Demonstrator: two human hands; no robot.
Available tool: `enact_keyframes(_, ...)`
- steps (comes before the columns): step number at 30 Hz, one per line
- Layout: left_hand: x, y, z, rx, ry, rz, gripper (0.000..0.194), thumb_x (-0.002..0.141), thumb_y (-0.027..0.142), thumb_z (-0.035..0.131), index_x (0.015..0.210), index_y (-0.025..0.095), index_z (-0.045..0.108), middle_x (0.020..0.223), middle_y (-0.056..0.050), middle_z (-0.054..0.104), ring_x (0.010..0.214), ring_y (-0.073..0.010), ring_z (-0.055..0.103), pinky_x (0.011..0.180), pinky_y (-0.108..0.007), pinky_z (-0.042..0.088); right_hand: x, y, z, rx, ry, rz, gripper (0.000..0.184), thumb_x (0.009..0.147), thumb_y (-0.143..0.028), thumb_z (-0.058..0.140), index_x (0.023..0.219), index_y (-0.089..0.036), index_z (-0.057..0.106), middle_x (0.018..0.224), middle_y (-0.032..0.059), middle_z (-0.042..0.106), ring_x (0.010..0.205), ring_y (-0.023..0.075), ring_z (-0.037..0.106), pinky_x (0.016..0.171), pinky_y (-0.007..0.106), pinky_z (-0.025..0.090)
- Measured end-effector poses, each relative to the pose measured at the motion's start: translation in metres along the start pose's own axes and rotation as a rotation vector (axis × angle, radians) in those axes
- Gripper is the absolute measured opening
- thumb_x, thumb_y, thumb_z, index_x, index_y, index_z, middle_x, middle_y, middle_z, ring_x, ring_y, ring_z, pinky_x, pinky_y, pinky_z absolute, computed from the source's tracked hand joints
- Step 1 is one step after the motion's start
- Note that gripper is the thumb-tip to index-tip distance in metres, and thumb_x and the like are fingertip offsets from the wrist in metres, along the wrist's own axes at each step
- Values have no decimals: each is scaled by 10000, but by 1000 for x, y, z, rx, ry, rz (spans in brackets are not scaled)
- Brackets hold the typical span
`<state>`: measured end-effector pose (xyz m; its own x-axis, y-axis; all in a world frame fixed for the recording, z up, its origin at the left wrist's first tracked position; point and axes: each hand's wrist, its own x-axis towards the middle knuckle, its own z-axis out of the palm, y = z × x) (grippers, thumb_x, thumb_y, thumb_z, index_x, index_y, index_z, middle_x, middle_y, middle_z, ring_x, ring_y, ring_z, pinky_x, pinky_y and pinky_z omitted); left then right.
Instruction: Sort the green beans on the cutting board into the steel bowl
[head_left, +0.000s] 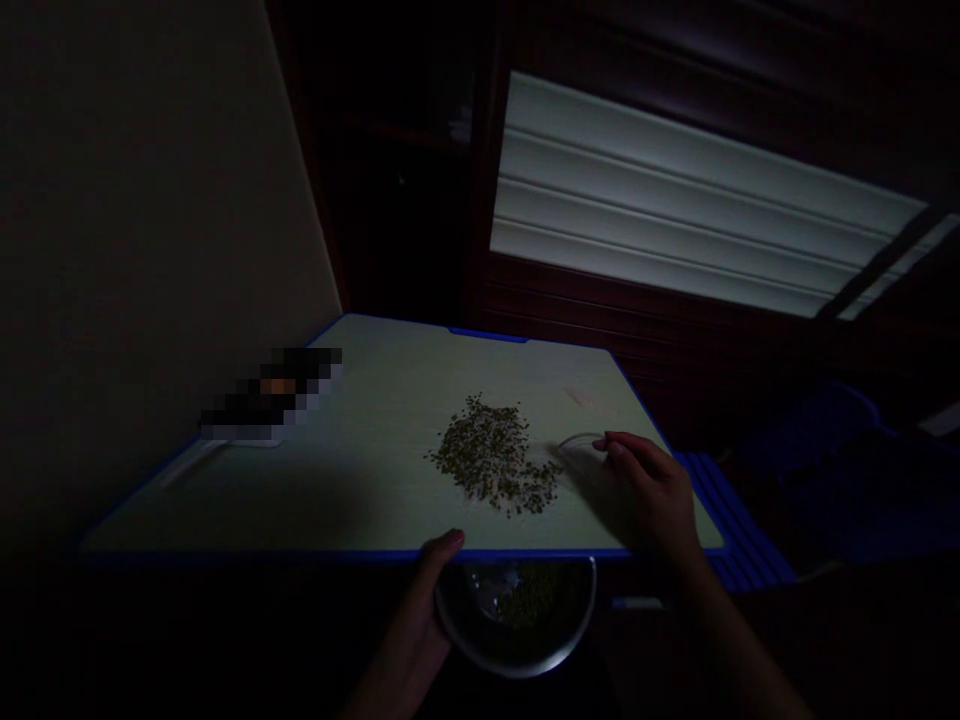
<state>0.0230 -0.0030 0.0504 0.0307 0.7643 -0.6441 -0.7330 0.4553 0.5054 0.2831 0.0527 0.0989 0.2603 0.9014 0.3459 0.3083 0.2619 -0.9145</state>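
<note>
A loose pile of small dark-green seeds or beans [487, 455] is spread on the pale tabletop [382, 400] with a blue rim. Under the near edge hangs a round metal bowl [536, 662], with more of the same green pieces inside. My left hand [424, 610] grips the bowl's left side, its thumb up at the table edge and its other fingers mostly hidden. To the right of the pile, my right hand [652, 485] pinches a thin, curved, shiny utensil [581, 437], which looks like a spoon. Its tip reaches toward the pile's right side.
A pixelated, blurred-out object [274, 390] leans at the table's left side, on a light stand [255, 441]. A wall [165, 200] rises at the left. Behind the table is dark wooden furniture with a pale slatted panel [675, 200]. Blue slatted plastic [739, 520] shows at right.
</note>
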Motion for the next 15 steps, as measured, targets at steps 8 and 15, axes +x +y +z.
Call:
enact_keyframes(8, 13, -1, -7, -20, -12, -56, 76, 878, 237, 702, 844, 178, 736, 796, -54, 825, 954, -276, 799, 934, -383, 604, 30, 11, -2, 80, 33, 83, 293, 857, -350, 670, 1077, -181, 763, 776, 16, 698, 679, 167, 590, 628, 283, 462)
enact_keyframes(15, 27, -12, -25, 19, 25, -27, 166, 857, 298, 718, 972, 184, 755, 973, -108, 842, 1028, -341, 780, 899, -460, 620, 88, 4, 12, 147, -98, 25, 337, 793, -281, 669, 1115, -216, 741, 943, 22, 692, 725, 155, 643, 608, 275, 485)
